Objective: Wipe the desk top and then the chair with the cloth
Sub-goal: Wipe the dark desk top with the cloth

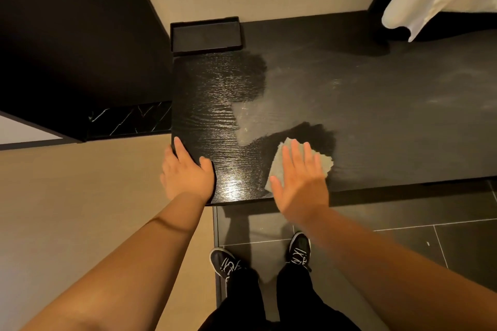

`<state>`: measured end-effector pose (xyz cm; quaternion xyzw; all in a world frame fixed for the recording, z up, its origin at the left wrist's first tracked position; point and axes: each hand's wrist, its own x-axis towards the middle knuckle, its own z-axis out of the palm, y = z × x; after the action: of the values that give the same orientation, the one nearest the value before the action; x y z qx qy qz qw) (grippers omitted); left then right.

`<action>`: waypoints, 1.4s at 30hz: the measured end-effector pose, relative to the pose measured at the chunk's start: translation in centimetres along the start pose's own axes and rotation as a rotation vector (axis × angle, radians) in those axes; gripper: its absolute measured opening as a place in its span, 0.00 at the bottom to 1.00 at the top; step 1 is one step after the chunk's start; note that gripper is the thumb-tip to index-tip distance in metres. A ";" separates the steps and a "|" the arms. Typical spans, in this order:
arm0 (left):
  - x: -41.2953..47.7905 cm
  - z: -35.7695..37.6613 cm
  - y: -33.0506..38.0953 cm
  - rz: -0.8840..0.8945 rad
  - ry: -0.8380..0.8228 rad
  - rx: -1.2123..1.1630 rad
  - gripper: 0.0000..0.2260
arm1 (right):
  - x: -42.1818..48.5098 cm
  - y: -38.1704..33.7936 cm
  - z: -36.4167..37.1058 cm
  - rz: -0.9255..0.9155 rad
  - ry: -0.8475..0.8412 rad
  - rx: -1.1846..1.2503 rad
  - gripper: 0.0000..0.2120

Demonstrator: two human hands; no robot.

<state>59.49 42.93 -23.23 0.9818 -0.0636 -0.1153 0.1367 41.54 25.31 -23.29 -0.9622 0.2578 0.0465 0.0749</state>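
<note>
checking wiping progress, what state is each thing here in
desk top, part wiped: left glossy dark, right dull and streaky
cloth, flat on the desk under the right hand
right hand, fingers straight, pressing down
left hand, resting on the desk's front left corner
tray, flat at the back left, by the wall

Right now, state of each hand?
Left hand: open, resting on the desk at its left front corner.
Right hand: open, flat, pressing the cloth onto the desk.
</note>
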 end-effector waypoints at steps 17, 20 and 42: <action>0.1 0.7 -0.5 -0.012 0.040 -0.061 0.35 | 1.1 1.2 -0.5 0.128 -0.052 -0.075 0.38; 0.2 0.6 -0.3 -0.021 0.037 -0.058 0.35 | 1.5 -2.3 0.0 0.005 -0.056 -0.053 0.37; -0.2 0.5 0.8 -0.153 0.058 0.000 0.33 | 4.9 1.5 0.1 -0.481 -0.091 -0.050 0.38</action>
<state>59.14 42.09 -23.40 0.9867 0.0157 -0.0970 0.1292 44.99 21.71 -24.21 -0.9944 0.0164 0.0768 0.0712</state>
